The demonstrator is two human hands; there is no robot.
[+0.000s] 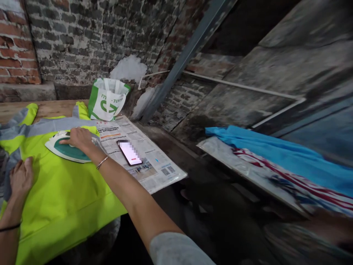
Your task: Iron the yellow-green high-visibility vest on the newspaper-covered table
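Here, the right hand (81,139) grips a green-and-white iron (66,150) from above, its soleplate resting on a yellow garment (68,189) with grey bands. The left hand (21,177) lies on the garment's left side; whether its fingers pinch the cloth, I cannot tell. Right of the iron, a lit phone (129,152) lies on newspaper (150,148), with a bag (109,103) standing behind.
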